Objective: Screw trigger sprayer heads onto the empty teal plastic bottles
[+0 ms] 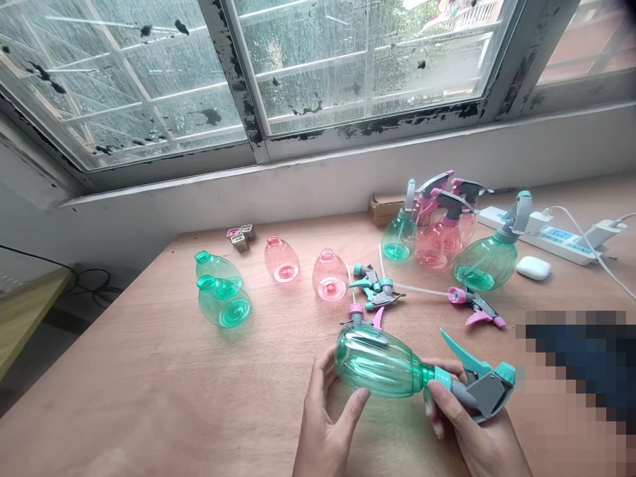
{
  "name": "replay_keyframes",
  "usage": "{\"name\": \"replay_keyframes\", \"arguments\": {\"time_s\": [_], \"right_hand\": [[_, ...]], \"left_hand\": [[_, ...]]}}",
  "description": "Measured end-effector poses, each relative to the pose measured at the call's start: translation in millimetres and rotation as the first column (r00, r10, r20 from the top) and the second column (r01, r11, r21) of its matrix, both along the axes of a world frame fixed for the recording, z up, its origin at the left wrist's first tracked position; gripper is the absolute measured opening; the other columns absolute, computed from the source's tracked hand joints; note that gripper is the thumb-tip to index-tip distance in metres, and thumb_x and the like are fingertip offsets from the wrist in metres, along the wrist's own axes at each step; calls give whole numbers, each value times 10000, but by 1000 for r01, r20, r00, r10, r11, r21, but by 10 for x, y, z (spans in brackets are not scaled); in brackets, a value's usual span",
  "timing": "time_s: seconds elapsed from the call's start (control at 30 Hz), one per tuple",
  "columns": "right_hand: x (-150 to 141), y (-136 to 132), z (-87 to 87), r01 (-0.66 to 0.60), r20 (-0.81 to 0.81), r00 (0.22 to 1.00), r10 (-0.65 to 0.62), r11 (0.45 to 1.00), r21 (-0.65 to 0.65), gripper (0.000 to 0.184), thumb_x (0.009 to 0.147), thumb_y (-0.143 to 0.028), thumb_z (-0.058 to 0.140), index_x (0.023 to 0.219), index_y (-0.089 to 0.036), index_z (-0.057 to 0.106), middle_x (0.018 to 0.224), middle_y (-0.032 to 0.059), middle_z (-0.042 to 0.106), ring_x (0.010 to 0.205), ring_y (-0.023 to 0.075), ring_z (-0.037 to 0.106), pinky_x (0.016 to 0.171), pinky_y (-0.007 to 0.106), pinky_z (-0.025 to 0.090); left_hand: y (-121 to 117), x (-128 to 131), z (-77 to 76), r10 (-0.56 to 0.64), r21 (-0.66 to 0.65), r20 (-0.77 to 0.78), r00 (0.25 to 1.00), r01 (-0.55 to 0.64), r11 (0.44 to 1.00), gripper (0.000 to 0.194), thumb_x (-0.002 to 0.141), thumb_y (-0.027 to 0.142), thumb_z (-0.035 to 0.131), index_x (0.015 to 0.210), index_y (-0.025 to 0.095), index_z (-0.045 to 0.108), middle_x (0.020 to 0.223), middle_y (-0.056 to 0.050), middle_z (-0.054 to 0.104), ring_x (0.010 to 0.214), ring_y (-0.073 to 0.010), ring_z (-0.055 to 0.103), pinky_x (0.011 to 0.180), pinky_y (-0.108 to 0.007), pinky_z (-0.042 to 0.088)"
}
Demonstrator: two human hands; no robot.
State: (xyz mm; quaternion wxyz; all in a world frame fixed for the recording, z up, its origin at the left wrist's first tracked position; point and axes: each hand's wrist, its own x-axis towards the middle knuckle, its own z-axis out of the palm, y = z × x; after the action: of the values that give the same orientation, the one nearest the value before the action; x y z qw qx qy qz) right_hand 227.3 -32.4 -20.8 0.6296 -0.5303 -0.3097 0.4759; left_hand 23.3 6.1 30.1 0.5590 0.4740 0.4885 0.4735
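Note:
I hold a green spray bottle [380, 363] sideways over the wooden table [149, 371]. My left hand [328, 424] cups its rounded body, fingers curled around the base end. My right hand [472, 430] is closed on the bottle's neck and the grey and teal trigger head [484, 384], which sits on the bottle. Just beyond lie loose trigger heads: teal ones [375, 288], a pink one [365, 315] and another pink one with a long tube [477, 308].
Two headless green bottles [221, 291] and two headless pink bottles [303, 268] stand mid-table. Several assembled bottles [447, 232] stand at the back right by a power strip [551, 238], a white earbud case [532, 267] and a small cardboard box [385, 209]. A blurred patch covers the right edge.

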Motion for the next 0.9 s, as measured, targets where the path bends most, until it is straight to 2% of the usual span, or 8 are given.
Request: {"name": "replay_keyframes", "arguments": {"time_s": [0.27,0.9], "right_hand": [[-112,-25,161,58,-28,998,-58,998,21,330,924,-452,849,1096,-208,711,622,-12,677,476,132,585,485,221,475],[-124,-24,213,84,-38,996,-84,996,14,355,904,-460,865,1099,-194,734,619,-4,670,477,148,579,471,253,470]], "left_hand": [[-4,4,-34,24,15,-7,1000,-24,1000,526,887,413,840,1358,279,647,1414,-87,719,1370,-335,629,1185,-476,454],[-4,16,-5,10,1,-25,1000,-10,1000,518,903,411,816,1368,276,632,1417,-94,708,1359,-342,636,1183,-487,453]]}}
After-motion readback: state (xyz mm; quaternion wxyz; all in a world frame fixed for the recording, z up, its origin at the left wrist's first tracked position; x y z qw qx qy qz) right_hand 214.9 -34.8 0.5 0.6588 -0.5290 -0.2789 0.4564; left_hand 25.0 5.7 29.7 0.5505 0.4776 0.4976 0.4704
